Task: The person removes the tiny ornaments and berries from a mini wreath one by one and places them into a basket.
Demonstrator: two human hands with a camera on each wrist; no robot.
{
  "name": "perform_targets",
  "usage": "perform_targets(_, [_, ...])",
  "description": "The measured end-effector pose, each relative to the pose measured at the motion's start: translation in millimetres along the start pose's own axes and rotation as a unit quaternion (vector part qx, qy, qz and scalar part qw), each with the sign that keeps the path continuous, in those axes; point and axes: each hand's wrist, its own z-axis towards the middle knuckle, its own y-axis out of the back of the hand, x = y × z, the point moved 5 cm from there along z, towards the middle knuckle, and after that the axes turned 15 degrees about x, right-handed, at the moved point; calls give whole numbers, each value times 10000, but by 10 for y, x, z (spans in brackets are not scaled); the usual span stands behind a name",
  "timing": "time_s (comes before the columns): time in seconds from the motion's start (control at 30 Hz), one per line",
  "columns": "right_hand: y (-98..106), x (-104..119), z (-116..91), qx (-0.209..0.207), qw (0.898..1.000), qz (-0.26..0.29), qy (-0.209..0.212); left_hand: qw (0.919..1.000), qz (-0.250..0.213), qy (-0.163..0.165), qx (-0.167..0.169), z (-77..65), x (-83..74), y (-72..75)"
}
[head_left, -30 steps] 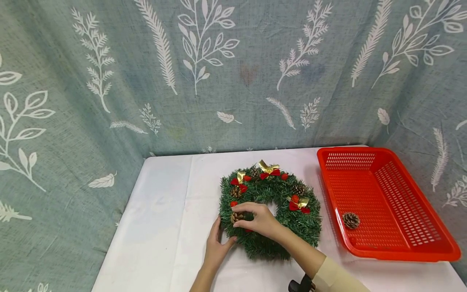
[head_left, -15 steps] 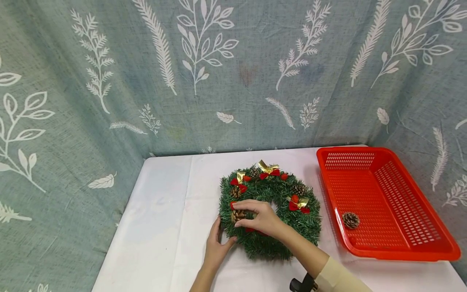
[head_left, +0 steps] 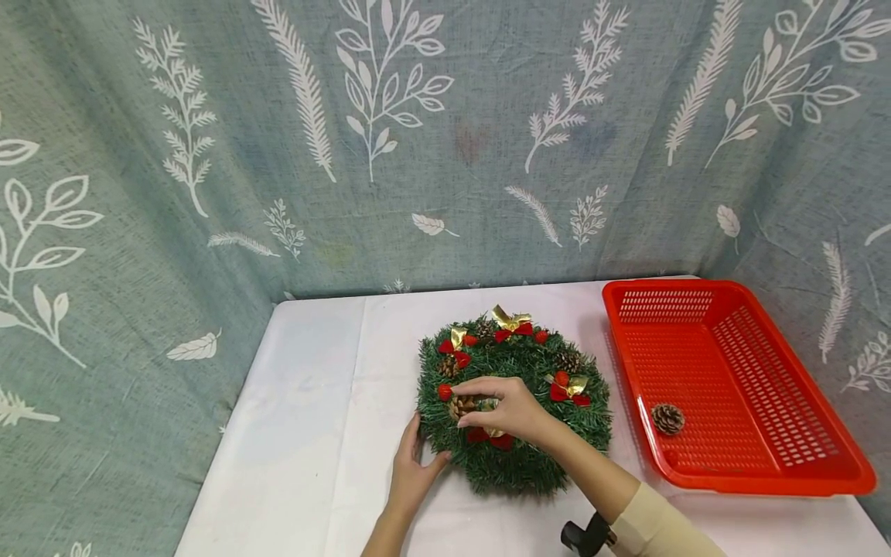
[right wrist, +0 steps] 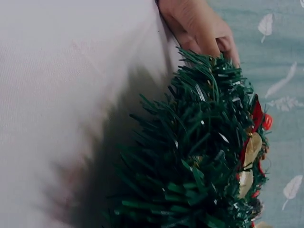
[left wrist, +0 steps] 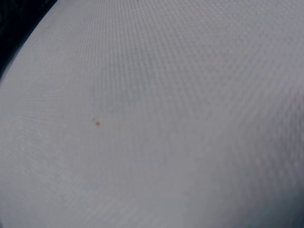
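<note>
A round green wreath (head_left: 515, 472) lies on the white table, trimmed with pine cones, red berries and red bows with gold ribbon. My right hand (head_left: 508, 406) reaches over its left part and holds a brown pine cone (head_left: 462, 406) between thumb and fingers. Just beyond the fingertips sits a red berry (head_left: 445, 392); a red bow (head_left: 489, 439) shows below the hand. My left hand (head_left: 415, 472) grips the wreath's lower left edge, fingers outside and thumb toward the front. In the right wrist view, the left hand (right wrist: 199, 26) appears at the edge of the needles.
On the right stands a red plastic basket (head_left: 752, 371) with a loose pine cone (head_left: 668, 418) and a small red berry (head_left: 671, 456) in it. A patterned grey-green curtain (head_left: 431, 178) hangs behind the table (head_left: 313, 387). The left wrist view shows only white tablecloth (left wrist: 156, 142).
My right hand has shifted slightly right and up with the pine cone, uncovering more of the red berry and the lower red bow. The left hand stays in place.
</note>
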Motion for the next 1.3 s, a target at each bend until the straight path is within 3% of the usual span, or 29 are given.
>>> perform_targets(0.47, [237,51,-65,194,9998,79,46,9998,125,106,-68,-7,-34,-3])
perform_targets(0.73, [369,37,-120,242,9992,104,-285,9998,171,51,11,-44,-371,39])
perform_targets(0.87, [423,31,-149,165,9997,-2,-165,9998,101,178,37,-54,-416,43])
perform_targets(1.07, [509,46,-183,160,9998,-142,4,9998,80,154,-5,-65,-407,50])
perform_targets(1.2, [593,45,-224,114,9996,-240,-119,9997,47,232,4,-64,-376,46])
perform_targets(1.3, [655,44,-251,102,9991,-240,-336,9998,17,205,-17,-42,-201,32])
